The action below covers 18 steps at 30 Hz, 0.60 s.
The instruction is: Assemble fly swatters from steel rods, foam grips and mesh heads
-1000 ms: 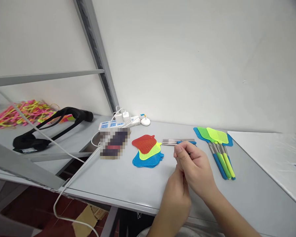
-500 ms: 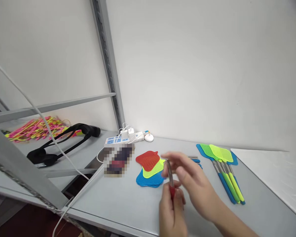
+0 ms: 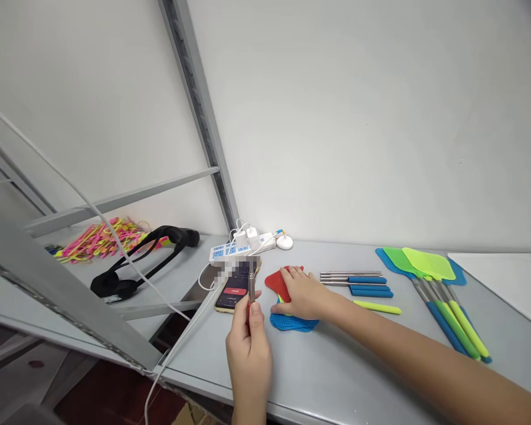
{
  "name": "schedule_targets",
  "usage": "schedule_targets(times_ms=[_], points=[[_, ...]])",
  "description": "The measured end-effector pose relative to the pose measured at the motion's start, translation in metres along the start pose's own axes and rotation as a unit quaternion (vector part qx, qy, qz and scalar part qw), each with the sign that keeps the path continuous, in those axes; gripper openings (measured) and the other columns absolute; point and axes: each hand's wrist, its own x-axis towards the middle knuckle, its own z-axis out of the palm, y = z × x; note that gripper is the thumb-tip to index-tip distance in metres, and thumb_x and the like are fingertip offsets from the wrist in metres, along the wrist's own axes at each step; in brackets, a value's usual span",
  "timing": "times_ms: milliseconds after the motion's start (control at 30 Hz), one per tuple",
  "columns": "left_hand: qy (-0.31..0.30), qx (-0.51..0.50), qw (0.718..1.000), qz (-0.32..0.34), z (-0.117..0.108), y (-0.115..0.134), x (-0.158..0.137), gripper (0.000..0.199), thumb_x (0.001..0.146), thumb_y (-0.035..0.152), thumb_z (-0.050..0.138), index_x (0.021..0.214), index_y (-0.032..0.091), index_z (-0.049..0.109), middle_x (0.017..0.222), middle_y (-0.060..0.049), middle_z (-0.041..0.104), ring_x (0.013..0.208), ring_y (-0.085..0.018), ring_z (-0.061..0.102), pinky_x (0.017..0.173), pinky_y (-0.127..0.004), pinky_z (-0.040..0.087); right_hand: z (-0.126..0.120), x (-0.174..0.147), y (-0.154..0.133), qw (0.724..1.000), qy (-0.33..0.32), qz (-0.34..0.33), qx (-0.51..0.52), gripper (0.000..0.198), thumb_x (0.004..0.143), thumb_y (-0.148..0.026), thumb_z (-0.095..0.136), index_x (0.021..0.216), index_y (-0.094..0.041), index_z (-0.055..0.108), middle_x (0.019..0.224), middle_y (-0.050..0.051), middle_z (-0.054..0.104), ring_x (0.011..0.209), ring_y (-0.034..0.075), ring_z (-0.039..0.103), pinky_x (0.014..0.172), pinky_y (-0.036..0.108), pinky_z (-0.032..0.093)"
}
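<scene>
My left hand [image 3: 249, 354] is closed around a telescopic fly swatter handle [image 3: 252, 289], its metal rod pointing up and a bit of red grip showing between the fingers. My right hand [image 3: 301, 292] reaches over the small pile of loose swatter heads, fingers and thumb apart, lying on the red swatter head [image 3: 277, 283]. Beneath that one are a mostly covered yellow head and blue swatter heads [image 3: 294, 323]. To the right of the pile lie several metal rods with blue grips [image 3: 370, 287] and a yellow handle [image 3: 377, 307].
Assembled fly swatters [image 3: 442, 307] lie farther right, near a white sheet [image 3: 504, 277]. A phone [image 3: 234, 289], a power strip [image 3: 225, 252] with white cables and a round white device [image 3: 284, 242] are at left. A black headset [image 3: 146, 265] sits beyond the metal rack post [image 3: 203, 112].
My right hand has left the rod in my left hand and moved onto the red swatter head. My left hand has shifted left with the handle. The view has turned slightly.
</scene>
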Motion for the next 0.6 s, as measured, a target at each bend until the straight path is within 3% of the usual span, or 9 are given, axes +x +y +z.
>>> schedule_targets(times_ms=[133,267,367,467,600], points=[[-0.022,0.04,0.999,-0.013,0.004,-0.009,0.004,0.039,0.095,0.051,0.044,0.113,0.021,0.062,0.082,-0.004,0.064,0.081,-0.021,0.062,0.072,-0.029,0.047,0.0,-0.005,-0.008,0.999,0.003,-0.014,-0.044,0.066,0.084,-0.052,0.056,0.133,-0.007,0.053,0.146,0.027,0.043,0.136,0.041,0.037,0.104,0.057,0.032],[-0.068,0.044,0.997,0.018,0.007,-0.014,0.002,0.038,0.093,0.05,0.048,0.105,0.019,0.065,0.081,-0.005,0.067,0.077,-0.021,0.064,0.069,-0.028,0.049,-0.001,-0.014,-0.02,0.994,0.016,-0.068,-0.078,0.037,0.089,-0.035,0.053,0.115,-0.01,0.063,0.121,0.021,0.064,0.115,0.032,0.058,0.093,0.043,0.042],[-0.036,0.05,0.997,0.036,0.006,-0.02,0.001,0.04,0.094,0.05,0.047,0.107,0.018,0.066,0.082,-0.005,0.069,0.078,-0.021,0.065,0.069,-0.028,0.051,-0.007,-0.021,-0.025,0.989,0.041,-0.102,-0.096,0.019,0.09,-0.025,0.053,0.098,-0.014,0.067,0.1,0.015,0.072,0.096,0.026,0.066,0.087,0.037,0.043],[-0.02,0.056,0.997,0.046,0.005,-0.023,0.001,0.04,0.095,0.049,0.045,0.113,0.019,0.064,0.093,-0.007,0.07,0.088,-0.021,0.066,0.075,-0.028,0.051,-0.027,-0.033,-0.019,0.985,0.106,-0.094,-0.1,0.015,0.092,-0.02,0.051,0.091,-0.018,0.066,0.09,0.009,0.073,0.086,0.023,0.067,0.083,0.034,0.043],[-0.079,0.047,0.994,0.059,0.009,-0.019,-0.005,0.037,0.096,0.047,0.047,0.114,0.02,0.065,0.107,-0.008,0.07,0.096,-0.021,0.066,0.08,-0.028,0.052,-0.07,-0.073,0.005,0.97,0.231,0.004,-0.072,0.036,0.103,-0.032,0.029,0.107,-0.018,0.061,0.081,0.007,0.07,0.069,0.02,0.064,0.061,0.029,0.042]])
